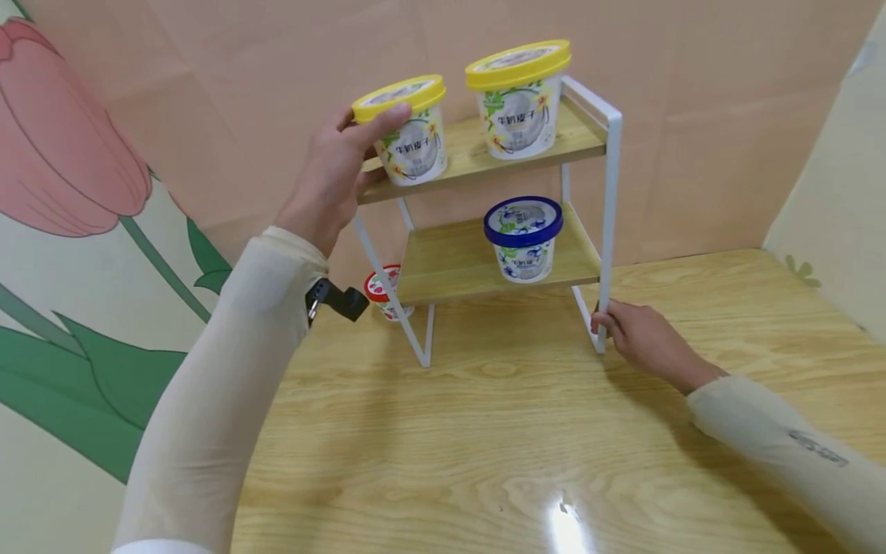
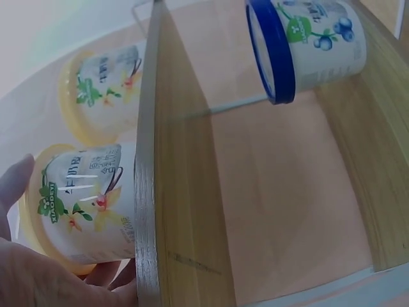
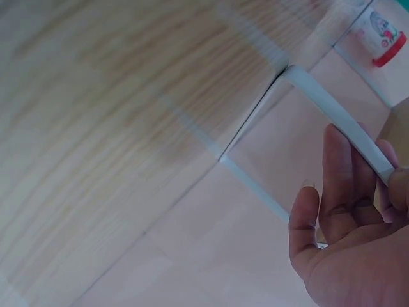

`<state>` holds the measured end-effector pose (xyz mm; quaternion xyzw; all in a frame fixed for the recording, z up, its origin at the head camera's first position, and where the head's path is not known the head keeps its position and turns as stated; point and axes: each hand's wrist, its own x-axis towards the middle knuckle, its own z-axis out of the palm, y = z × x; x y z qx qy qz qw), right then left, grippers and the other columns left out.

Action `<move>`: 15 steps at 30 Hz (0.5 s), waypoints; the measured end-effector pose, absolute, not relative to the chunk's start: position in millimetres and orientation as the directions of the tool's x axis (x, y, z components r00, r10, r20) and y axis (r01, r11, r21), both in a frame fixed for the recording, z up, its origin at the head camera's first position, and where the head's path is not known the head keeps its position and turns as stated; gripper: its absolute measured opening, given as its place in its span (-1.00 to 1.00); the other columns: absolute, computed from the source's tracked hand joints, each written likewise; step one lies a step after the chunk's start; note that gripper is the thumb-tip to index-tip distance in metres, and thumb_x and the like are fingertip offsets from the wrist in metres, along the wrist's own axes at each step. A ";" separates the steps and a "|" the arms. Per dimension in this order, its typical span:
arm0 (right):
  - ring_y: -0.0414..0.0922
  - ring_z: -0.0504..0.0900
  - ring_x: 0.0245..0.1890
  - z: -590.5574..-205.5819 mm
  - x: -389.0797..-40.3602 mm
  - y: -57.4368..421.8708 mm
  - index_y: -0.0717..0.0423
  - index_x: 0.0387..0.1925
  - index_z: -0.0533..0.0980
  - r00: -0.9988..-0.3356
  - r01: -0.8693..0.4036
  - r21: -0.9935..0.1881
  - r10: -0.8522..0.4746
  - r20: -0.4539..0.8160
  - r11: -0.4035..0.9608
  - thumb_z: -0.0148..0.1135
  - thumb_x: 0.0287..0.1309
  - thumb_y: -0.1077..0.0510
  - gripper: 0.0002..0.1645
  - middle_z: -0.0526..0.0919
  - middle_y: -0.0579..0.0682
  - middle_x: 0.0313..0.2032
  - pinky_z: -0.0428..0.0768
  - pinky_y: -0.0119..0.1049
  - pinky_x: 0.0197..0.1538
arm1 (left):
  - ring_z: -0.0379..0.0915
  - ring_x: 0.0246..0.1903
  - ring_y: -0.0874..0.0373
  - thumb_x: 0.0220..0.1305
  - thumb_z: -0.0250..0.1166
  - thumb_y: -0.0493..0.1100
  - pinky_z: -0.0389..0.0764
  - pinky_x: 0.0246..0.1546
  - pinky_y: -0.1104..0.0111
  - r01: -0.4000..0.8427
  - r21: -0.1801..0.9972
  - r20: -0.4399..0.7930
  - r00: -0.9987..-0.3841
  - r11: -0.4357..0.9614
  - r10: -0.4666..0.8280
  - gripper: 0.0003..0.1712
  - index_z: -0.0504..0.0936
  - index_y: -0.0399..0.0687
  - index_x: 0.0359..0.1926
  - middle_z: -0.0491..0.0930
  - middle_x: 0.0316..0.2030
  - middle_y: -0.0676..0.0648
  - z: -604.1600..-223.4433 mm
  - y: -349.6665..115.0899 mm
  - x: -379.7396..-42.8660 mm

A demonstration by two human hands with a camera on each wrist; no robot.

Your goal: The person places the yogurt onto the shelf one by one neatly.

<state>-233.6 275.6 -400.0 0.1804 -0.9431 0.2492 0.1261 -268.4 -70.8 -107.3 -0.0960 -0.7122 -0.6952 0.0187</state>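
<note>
A small two-tier rack with wooden shelves (image 1: 457,265) and a white metal frame (image 1: 612,192) stands on the table. At the left end of its top shelf, my left hand (image 1: 328,177) grips a yellow-lidded paper tub (image 1: 418,150), the thumb lying across the lid's rim. The left wrist view shows the fingers partly hidden behind this tub (image 2: 89,204). Low on the right side, my right hand (image 1: 647,338) holds the rack's white upright near its foot; in the right wrist view the fingers curl about the white bar (image 3: 339,115).
A second yellow-lidded tub (image 1: 519,111) sits toward the right of the top shelf. On the lower shelf is a blue-lidded tub (image 1: 524,250). A red-lidded tub (image 1: 377,286) stands on the table (image 1: 484,446) behind the rack's left leg. A peach-coloured backdrop (image 1: 727,115) rises behind.
</note>
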 end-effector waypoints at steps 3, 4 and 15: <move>-0.17 0.35 -0.58 -398.5 -232.5 276.6 0.12 -0.30 0.54 -0.901 -0.403 -0.420 -0.271 0.339 0.813 -0.06 0.52 0.13 -0.71 0.67 0.02 -0.46 0.35 -0.31 -0.45 | 0.46 0.10 0.10 0.15 0.48 0.02 0.49 0.24 0.17 0.162 0.987 0.159 -0.979 0.014 0.127 -0.50 0.54 0.18 0.10 0.58 0.10 0.02 -107.7 -69.1 -270.0; -0.17 0.35 -0.58 -398.6 -232.5 276.4 0.12 -0.30 0.54 -0.899 -0.405 -0.418 -0.272 0.342 0.813 -0.06 0.51 0.14 -0.71 0.67 0.02 -0.46 0.35 -0.31 -0.45 | 0.46 0.11 0.10 0.16 0.47 0.03 0.48 0.25 0.17 0.160 0.987 0.157 -0.979 0.016 0.131 -0.51 0.53 0.19 0.10 0.58 0.10 0.02 -107.9 -69.4 -270.2; -0.20 0.35 -0.59 -402.0 -232.2 275.3 0.08 -0.33 0.52 -0.884 -0.433 -0.413 -0.288 0.367 0.801 -0.05 0.50 0.14 -0.72 0.64 0.02 -0.49 0.36 -0.34 -0.45 | 0.46 0.21 0.03 0.17 0.45 0.07 0.45 0.32 0.19 0.140 0.989 0.134 -0.982 0.036 0.133 -0.27 0.28 0.27 0.28 0.52 0.17 0.01 -108.3 -72.5 -270.1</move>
